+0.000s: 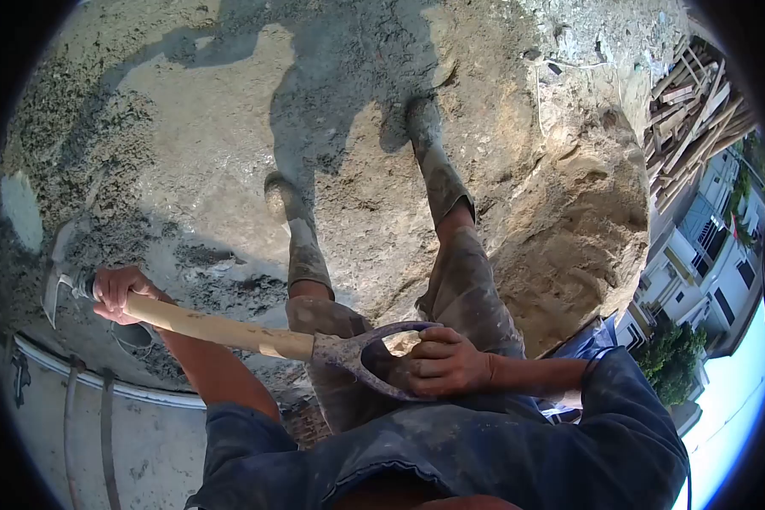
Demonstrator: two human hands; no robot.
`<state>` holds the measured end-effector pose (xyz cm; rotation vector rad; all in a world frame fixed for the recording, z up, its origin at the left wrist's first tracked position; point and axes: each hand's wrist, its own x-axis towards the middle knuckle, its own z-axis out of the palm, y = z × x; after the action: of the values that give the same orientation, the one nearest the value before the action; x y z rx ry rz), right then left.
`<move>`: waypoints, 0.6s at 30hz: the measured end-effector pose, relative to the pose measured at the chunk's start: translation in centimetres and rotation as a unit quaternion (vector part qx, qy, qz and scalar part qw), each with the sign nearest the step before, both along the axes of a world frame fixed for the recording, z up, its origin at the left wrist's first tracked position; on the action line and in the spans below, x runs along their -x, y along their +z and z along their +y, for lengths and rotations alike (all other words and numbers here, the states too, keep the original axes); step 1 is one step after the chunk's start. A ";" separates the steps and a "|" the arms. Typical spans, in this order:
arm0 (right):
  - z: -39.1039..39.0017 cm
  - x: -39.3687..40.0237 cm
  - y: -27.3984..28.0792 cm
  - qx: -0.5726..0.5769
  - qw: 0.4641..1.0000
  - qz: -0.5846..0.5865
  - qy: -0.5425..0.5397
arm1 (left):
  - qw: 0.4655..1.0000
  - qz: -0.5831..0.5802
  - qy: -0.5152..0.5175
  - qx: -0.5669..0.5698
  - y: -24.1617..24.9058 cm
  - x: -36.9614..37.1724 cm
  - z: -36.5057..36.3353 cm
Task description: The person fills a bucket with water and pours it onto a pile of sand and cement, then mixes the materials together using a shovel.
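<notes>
A shovel (229, 332) with a pale wooden shaft lies slantwise across the front of my body. My left hand (121, 294) is closed around the shaft's lower end, close to the metal blade (57, 270), which shows nearly edge-on. At the other end, my right hand (450, 363) wraps over the worn, purplish D-shaped grip (372, 347). Beyond the shaft, my mud-caked boots (291, 234) stand apart on wet, grey, uneven ground (204, 161).
A heap of brown earth or sand (582, 238) rises on the right. Behind it are stacked timber pieces (697, 115), white buildings (714, 263) and a green tree (670, 348). A pale pipe-like edge (136, 388) borders the ground at lower left.
</notes>
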<state>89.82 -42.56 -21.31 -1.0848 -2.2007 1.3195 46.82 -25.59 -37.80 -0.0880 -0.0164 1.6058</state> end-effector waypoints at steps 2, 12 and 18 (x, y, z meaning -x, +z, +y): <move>-0.2 0.9 -2.2 0.019 0.998 -0.048 0.048 | 0.998 0.011 0.012 0.054 -1.3 1.4 -0.9; -4.4 0.8 -6.6 0.002 0.996 -0.082 -0.036 | 0.833 0.330 -0.116 0.430 -6.4 0.2 -1.6; -10.7 -10.1 -2.1 0.081 0.991 0.032 -0.105 | 0.904 0.267 -0.148 0.300 4.8 -10.4 -5.3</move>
<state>99.96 -53.25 -23.40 -1.2752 -1.9000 1.4342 57.21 -30.90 -32.99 -0.1163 0.8828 1.2354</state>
